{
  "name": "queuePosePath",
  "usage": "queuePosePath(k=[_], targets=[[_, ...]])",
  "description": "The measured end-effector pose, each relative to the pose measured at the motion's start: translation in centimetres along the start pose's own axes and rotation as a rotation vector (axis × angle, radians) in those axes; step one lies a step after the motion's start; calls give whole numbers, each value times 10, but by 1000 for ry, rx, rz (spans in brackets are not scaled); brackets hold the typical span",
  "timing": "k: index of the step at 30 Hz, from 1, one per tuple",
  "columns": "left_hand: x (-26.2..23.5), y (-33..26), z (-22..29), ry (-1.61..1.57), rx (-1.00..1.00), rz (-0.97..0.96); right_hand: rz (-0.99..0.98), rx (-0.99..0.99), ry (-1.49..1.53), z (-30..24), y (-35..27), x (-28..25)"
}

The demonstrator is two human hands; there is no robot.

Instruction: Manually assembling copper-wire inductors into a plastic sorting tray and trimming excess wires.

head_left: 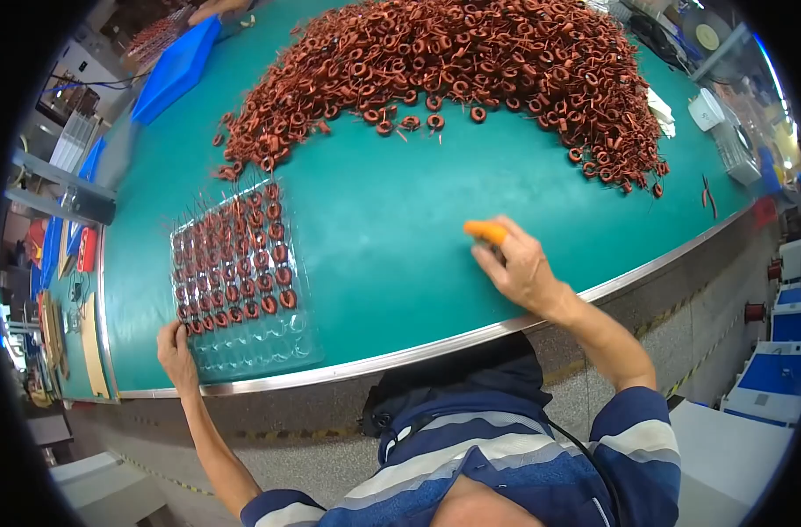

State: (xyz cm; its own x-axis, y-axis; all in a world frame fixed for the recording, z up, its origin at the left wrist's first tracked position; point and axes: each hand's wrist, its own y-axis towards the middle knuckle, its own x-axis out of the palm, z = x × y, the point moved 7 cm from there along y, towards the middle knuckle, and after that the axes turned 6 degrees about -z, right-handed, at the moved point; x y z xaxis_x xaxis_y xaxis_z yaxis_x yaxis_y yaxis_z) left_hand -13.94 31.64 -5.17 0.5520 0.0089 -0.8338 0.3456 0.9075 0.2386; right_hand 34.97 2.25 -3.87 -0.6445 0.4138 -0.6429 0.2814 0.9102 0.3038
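Note:
A clear plastic blister tray (258, 353) lies at the left of the green table. Rows of reddish-brown wire-wound ring coils (233, 272) stand in its pockets, with bare pockets along the front. My left hand (178, 354) pinches the tray's left edge near the front row of coils. Over the middle right of the table is my right hand (525, 268), with an orange finger cot (485, 231) on the index finger. Its thumb and index are apart, and I see nothing between them. A large heap of loose coils (435, 53) covers the far side.
Several single coils lie before the heap. Red-handled pliers (709, 198) and a white tub (706, 111) are at the right. A blue tray (176, 72) stands far left, near a metal bracket (62, 189). The metal-trimmed table edge (400, 356) runs in front of me.

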Motion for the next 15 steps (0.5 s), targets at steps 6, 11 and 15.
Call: queuePosePath(k=[6,11,15], targets=[[-24,-19,45,37,47,310,76,-149,-220,12,91,-36],[-16,-81,69,120,287,351,-84,-295,-482,35,158,48],[1,-112,199,45,318,295,-38,-403,-721,47,167,61]])
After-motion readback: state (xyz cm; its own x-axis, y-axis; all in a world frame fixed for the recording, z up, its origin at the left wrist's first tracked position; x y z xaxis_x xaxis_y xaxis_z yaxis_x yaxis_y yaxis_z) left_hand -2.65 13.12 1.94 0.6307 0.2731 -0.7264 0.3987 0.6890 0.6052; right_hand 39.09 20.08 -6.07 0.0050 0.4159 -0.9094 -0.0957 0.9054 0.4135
